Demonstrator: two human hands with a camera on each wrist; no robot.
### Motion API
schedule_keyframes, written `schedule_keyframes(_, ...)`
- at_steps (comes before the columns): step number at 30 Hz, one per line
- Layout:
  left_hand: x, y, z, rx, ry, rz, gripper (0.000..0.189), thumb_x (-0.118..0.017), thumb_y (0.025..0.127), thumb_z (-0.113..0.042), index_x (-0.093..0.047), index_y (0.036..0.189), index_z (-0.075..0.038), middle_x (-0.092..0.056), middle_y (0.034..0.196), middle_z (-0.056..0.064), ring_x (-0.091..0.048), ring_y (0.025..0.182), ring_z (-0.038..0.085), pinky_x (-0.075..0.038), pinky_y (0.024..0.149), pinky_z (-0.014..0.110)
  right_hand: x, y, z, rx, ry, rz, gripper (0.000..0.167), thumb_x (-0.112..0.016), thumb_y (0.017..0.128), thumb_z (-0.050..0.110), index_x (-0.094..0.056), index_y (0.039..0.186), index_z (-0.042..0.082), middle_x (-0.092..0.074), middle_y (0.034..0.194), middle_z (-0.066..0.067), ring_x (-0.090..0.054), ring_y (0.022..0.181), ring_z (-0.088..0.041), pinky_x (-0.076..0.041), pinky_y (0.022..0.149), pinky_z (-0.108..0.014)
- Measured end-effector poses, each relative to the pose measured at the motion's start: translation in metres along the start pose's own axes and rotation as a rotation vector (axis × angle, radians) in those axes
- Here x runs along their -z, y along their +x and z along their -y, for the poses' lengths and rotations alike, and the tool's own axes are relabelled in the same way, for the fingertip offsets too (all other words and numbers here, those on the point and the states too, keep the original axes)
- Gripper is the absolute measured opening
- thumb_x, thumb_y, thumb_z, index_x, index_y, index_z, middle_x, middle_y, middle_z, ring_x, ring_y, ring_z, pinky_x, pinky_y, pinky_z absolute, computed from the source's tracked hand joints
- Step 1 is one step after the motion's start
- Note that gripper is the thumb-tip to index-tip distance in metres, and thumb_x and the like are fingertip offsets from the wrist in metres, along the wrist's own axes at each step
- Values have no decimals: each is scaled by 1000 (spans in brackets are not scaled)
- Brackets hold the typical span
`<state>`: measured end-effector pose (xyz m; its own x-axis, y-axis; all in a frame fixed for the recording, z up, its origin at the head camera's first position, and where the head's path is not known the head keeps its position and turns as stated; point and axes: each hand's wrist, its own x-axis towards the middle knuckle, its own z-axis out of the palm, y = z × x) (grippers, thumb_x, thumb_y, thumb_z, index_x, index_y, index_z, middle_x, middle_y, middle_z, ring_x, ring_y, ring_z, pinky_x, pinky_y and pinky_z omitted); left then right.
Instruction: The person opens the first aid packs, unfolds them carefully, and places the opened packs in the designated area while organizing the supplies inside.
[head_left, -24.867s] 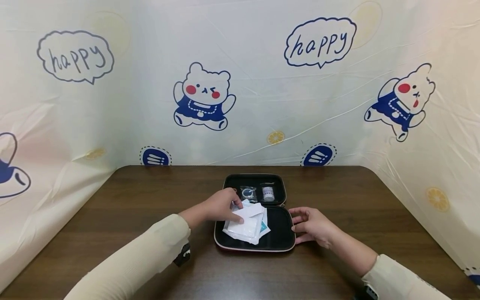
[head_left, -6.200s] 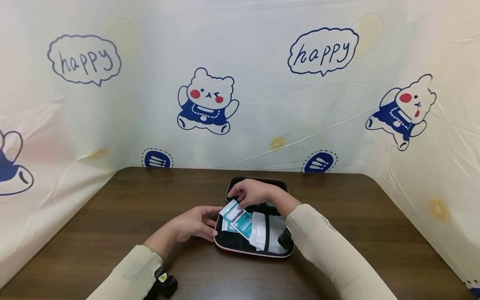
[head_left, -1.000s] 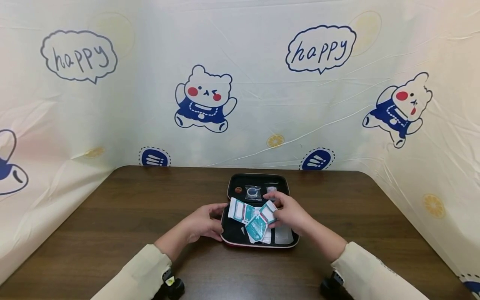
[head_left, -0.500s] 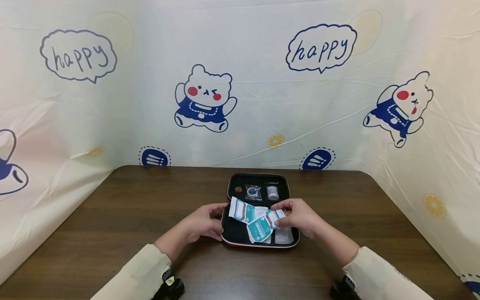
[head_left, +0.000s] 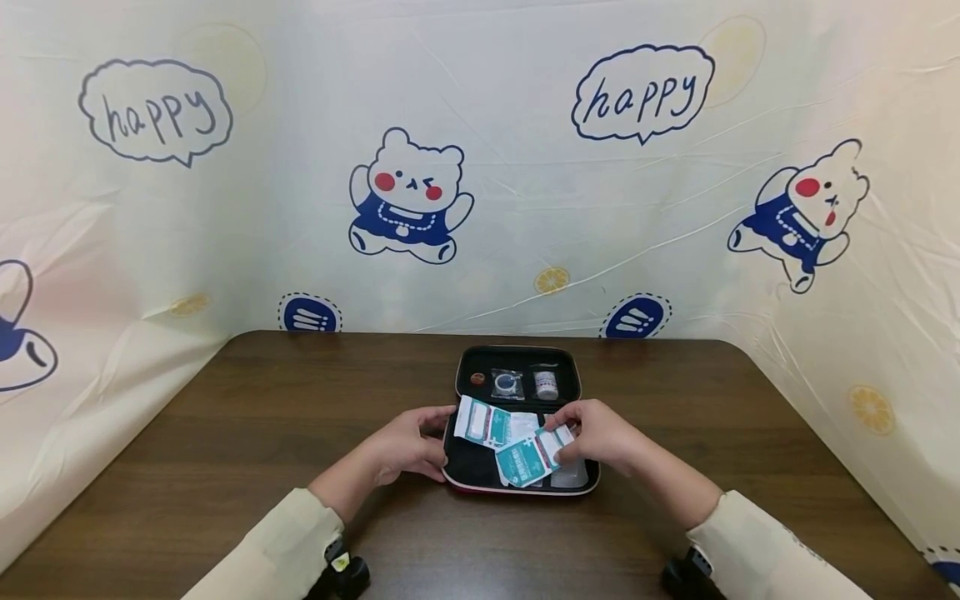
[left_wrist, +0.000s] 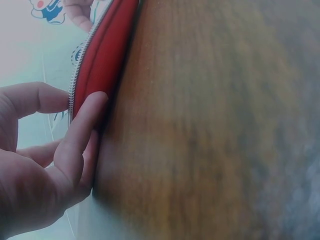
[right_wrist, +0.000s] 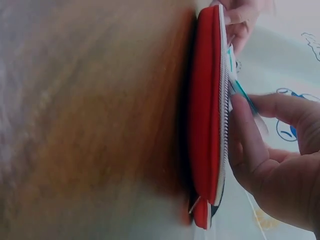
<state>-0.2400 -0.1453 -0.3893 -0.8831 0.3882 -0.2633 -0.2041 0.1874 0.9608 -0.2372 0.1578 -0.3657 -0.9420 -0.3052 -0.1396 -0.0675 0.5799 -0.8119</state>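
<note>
A red zip case (head_left: 465, 475) with a black lining lies unfolded on the table. My left hand (head_left: 408, 446) grips its left edge; in the left wrist view the thumb lies on the red side (left_wrist: 107, 50) and a fingertip is at the zip. Over the near half, my right hand (head_left: 600, 433) pinches a teal and white packet (head_left: 525, 458) by its right end. A similar packet (head_left: 483, 422) lies to its upper left, with a white packet (head_left: 522, 425) partly hidden between them. In the right wrist view the pinched packet (right_wrist: 242, 95) tilts above the zip rim.
In the case's far half sit a small bottle (head_left: 546, 385), a clear bag with a ring-shaped item (head_left: 507, 384) and a small brown round thing (head_left: 477, 379). A clear-wrapped packet (head_left: 572, 473) lies at the near half's right. A printed curtain (head_left: 480, 208) hangs behind the brown table (head_left: 300, 400).
Over the last second my right hand has moved slightly right and down with the packet, turning it flatter and uncovering the bottle. My left hand stays at the case's edge.
</note>
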Motion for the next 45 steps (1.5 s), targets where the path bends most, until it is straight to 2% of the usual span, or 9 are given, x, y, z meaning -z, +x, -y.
schedule_keyframes(2,0,0,0,-3,2,4,79,-65,76,14,-35,148,-1,-43,135,26,-62,86,30,-59,73,46,2,0,0,16,-24,17,32,-81,70,-6,-71,99,4,-59,99,-8,-48,84,-23,-44,65,-29)
schedule_keyframes(6,1,0,-1,-7,3,7,79,-64,76,14,-35,148,-2,-43,135,26,-62,86,30,-59,73,46,-2,0,1,20,14,12,32,-81,71,-4,-71,101,2,-59,99,-9,-51,81,-22,-48,63,-28)
schedule_keyframes(12,1,-1,-1,-1,5,-1,78,-64,77,14,-36,148,-2,-43,135,26,-63,85,30,-59,73,45,-16,0,4,-10,77,-47,33,-80,73,-6,-70,103,2,-59,94,-10,-56,78,-22,-55,64,-29)
schedule_keyframes(21,-3,-2,0,20,-1,-7,78,-64,78,16,-35,148,-2,-41,137,27,-62,85,30,-59,72,45,-22,-3,3,-68,129,-141,34,-80,73,-7,-70,104,3,-61,95,-10,-58,79,-21,-58,68,-32)
schedule_keyframes(30,-2,-3,-1,5,14,-12,78,-63,78,15,-35,148,-2,-41,137,27,-62,83,30,-59,72,45,-28,-2,7,-63,252,-130,36,-79,75,-6,-67,109,-1,-63,96,-11,-60,78,-20,-58,71,-32)
schedule_keyframes(37,-1,-4,0,2,26,-14,77,-64,79,14,-35,149,-3,-41,138,26,-63,83,30,-59,73,45,-37,2,8,-10,240,-70,36,-79,75,-5,-64,108,-3,-61,95,-13,-60,78,-20,-59,69,-31)
schedule_keyframes(42,-2,-3,0,0,19,-8,77,-63,79,14,-35,149,-3,-41,138,26,-63,82,30,-59,73,45,-27,-1,4,-32,245,-25,26,-73,80,-7,-65,105,-5,-57,96,-15,-62,76,-22,-60,64,-36)
schedule_keyframes(45,-2,-3,-1,4,17,-11,77,-63,79,14,-35,149,-2,-41,138,26,-62,83,30,-59,73,45,-18,-3,1,-30,189,-23,25,-72,80,-8,-69,105,-2,-57,97,-14,-59,77,-21,-59,63,-35)
